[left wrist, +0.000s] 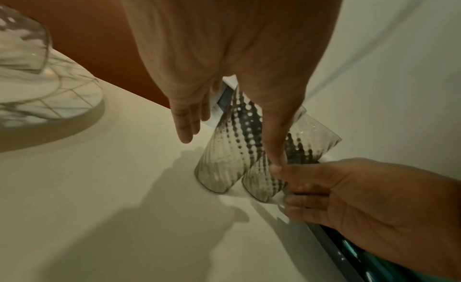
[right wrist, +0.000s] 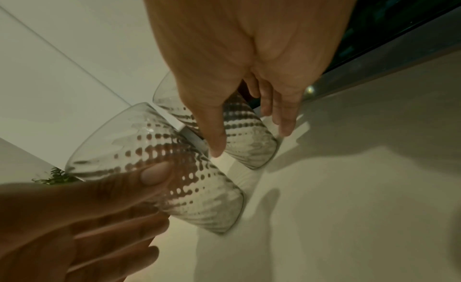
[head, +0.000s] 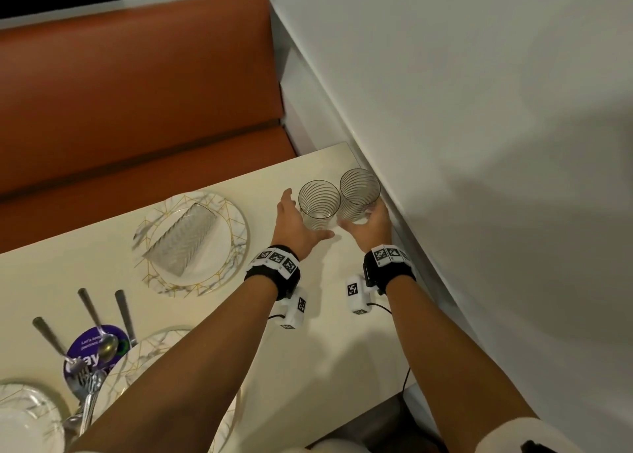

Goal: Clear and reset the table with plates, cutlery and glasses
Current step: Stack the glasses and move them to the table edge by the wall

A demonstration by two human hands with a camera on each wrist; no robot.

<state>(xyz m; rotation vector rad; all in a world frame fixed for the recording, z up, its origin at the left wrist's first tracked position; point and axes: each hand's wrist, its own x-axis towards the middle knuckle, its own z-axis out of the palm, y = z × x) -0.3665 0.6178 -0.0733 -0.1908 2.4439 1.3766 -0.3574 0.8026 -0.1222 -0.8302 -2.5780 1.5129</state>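
Two ribbed glasses stand upright and touching on the counter (head: 318,315), in its far corner beside the wall (head: 479,110). The left glass (head: 318,204) sits straight ahead of the left hand (head: 298,228); the right glass (head: 359,194), the one nearer the wall, sits straight ahead of the right hand (head: 371,228). Each glass's long axis is vertical, so each grip meets it from the side, one hand per glass.

The left grip is spread, with thumb and fingers on either side of its glass; the left wrist view shows the fingers straight and short of closing. The right grip is also spread around the base of its glass, and whether its fingers already press the glass cannot be told. My judgement is that the coming move is to close both grips and lift, and since the glasses touch they may clink.

To the left of the glasses lies a marble-patterned plate (head: 236,226) with a clear patterned dish (head: 181,240) on it. Further from the glasses, nearer the person, forks and a spoon (head: 108,346) lie over a purple disc (head: 85,353), beside more plates (head: 30,415).
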